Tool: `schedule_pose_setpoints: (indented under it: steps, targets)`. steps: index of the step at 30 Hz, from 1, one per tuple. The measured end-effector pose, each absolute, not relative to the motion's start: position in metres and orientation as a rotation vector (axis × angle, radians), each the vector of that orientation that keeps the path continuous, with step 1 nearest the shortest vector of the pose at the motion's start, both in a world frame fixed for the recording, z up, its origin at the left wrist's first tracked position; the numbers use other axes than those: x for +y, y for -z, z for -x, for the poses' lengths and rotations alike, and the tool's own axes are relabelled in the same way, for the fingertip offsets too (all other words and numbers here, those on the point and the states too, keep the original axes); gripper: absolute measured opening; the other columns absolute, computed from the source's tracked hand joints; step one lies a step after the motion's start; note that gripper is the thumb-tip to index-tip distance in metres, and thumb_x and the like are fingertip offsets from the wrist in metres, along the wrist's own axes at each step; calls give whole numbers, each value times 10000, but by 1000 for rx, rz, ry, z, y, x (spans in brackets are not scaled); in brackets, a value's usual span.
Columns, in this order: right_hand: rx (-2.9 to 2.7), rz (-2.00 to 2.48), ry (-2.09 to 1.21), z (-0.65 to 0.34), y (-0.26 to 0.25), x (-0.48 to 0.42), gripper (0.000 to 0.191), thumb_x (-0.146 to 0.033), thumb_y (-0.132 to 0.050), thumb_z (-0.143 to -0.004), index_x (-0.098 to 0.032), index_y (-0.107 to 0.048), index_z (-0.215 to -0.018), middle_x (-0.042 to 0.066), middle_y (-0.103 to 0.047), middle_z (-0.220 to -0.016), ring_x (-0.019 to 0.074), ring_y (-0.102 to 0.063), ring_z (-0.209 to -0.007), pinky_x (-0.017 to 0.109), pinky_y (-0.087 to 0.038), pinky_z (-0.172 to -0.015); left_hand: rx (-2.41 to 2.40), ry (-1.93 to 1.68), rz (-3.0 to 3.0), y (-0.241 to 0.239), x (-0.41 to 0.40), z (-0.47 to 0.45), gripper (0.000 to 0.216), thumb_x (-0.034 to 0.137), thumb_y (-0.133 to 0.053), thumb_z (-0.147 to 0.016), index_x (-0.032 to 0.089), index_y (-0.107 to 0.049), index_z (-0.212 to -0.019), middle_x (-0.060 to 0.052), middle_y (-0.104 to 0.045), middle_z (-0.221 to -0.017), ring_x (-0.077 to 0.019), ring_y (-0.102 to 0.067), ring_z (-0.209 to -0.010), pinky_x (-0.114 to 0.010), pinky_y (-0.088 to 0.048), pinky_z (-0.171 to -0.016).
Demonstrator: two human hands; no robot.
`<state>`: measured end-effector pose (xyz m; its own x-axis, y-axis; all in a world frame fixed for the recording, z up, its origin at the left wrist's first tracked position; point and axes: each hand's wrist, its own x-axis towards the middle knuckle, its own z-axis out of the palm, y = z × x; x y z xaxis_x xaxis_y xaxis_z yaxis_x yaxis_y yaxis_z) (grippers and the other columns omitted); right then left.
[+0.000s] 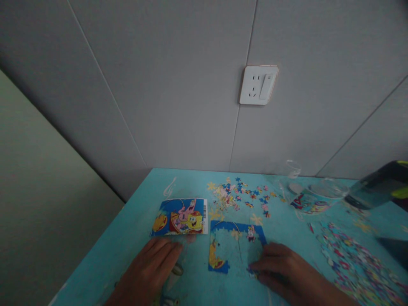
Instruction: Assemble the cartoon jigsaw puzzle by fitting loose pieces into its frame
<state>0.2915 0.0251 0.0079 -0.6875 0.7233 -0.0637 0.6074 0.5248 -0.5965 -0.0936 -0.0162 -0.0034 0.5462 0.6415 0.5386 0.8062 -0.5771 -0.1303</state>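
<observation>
A partly built jigsaw puzzle (221, 226) lies on the turquoise table, its blue border forming the top and left side, with a yellow-orange section at lower left and a small pink figure at upper right. At its lower right corner is my right hand (280, 265), thumb and fingers closed at a small puzzle piece (252, 273) that they mostly cover. My left hand (151, 265) rests flat on the table, fingers extended, just below the printed reference picture (181, 216). That picture shows cartoon characters on blue and lies left of the puzzle.
Loose puzzle pieces (237, 195) are scattered behind the puzzle. A larger pile of pieces (357, 259) spreads at right. Behind that stand a printed clear tub (318, 199), a clear cup (292, 169) and a dark transparent object (376, 187). A wall with a socket (259, 85) borders the table.
</observation>
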Motion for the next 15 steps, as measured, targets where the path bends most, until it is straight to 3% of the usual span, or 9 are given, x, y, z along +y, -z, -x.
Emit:
schedule_pose_setpoints:
  steps: [8,15]
  targets:
    - [-2392,1212,-959,-294,-24,40,265,-371,-526,-1042,-259,-766,-1031,53,-698,-950,165,-670,-849,291,-537,-749,-1124,658,2413,3,-16,91,434,-13,-315,-979,184,-672,-1129,-1,-711,-991,-141,-647,-924,-276,-520,-898]
    - [-2431,1296,-479,-263,-39,131,249,-323,-549,-1013,-243,-778,-1071,74,-714,-989,187,-672,-864,321,-511,-806,-1118,739,2416,-2,-17,91,448,-38,-342,-923,195,-669,-1122,8,-722,-988,-130,-653,-943,-256,-508,-946]
